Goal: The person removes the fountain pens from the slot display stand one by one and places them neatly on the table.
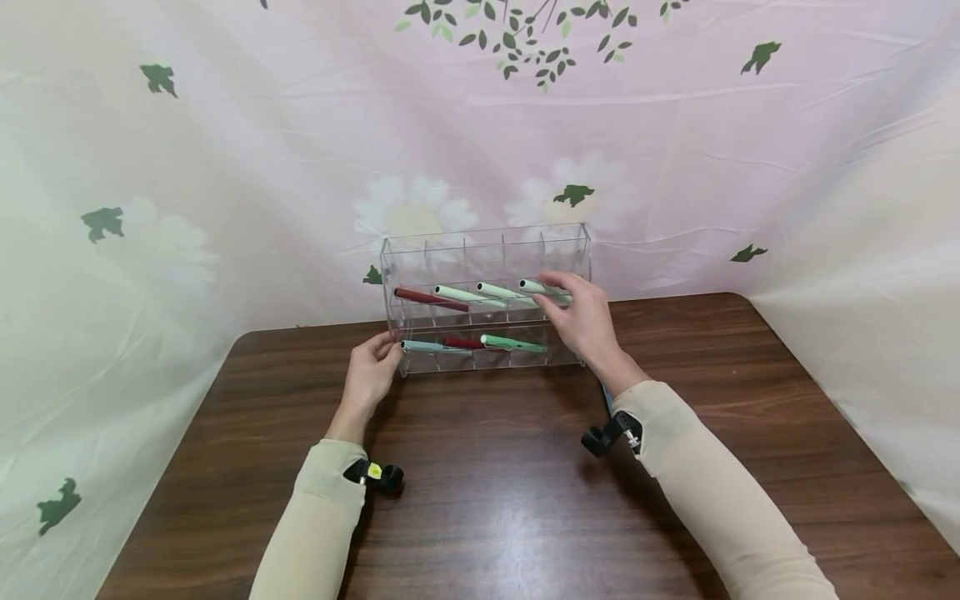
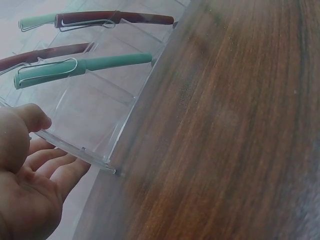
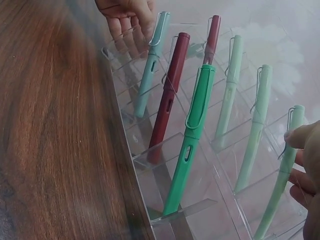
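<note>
A clear plastic pen rack (image 1: 491, 243) with divided tiers stands at the back of the table. At its left end my left hand (image 1: 371, 371) grips the side panel, thumb in front and fingers behind, as the left wrist view shows. My right hand (image 1: 581, 321) pinches a pale green pen (image 3: 296, 117) near its cap, at the upper row's right. Left of that pen lean two more pale green pens (image 3: 261, 95) (image 3: 233, 60) and a dark red pen (image 1: 431, 298). The lower row holds a blue-green pen (image 3: 156, 45), a dark red pen (image 3: 176, 65) and a bright green pen (image 3: 200, 100).
The dark wood table (image 1: 480, 467) reaches forward from the rack. Behind it hangs a pink cloth (image 1: 300, 167) with printed leaves and flowers. Black camera mounts (image 1: 382, 477) (image 1: 611, 435) sit on both wrists, close over the table.
</note>
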`<state>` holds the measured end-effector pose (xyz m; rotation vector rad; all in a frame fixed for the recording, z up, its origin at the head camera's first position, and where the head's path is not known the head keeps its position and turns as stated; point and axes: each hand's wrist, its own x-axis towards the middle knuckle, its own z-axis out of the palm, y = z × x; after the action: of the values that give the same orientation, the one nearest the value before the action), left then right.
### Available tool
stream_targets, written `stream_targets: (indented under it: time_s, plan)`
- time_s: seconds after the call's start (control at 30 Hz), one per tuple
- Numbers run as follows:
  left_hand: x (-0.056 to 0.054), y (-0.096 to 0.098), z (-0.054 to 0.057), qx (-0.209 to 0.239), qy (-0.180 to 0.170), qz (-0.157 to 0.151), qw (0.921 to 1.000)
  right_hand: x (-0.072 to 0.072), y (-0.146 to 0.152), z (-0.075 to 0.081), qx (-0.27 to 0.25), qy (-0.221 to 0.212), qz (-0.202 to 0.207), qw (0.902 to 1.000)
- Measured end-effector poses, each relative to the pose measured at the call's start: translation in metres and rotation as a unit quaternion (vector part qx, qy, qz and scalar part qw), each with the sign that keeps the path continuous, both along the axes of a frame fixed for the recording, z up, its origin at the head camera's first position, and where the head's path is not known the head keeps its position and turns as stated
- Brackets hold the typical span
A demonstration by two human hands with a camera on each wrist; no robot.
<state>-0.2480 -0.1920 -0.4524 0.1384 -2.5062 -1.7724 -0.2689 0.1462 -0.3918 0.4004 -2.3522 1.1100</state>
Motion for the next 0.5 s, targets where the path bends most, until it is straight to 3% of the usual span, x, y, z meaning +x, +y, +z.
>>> stream_targets:
  time_s: [0.5]
  plan:
    - [-0.0002,-0.0002,-0.0007,0.0,-0.003,0.0,1.0,-0.0044,-0.0014,-0.0047,0.01,0.02,-0.014,0.9996]
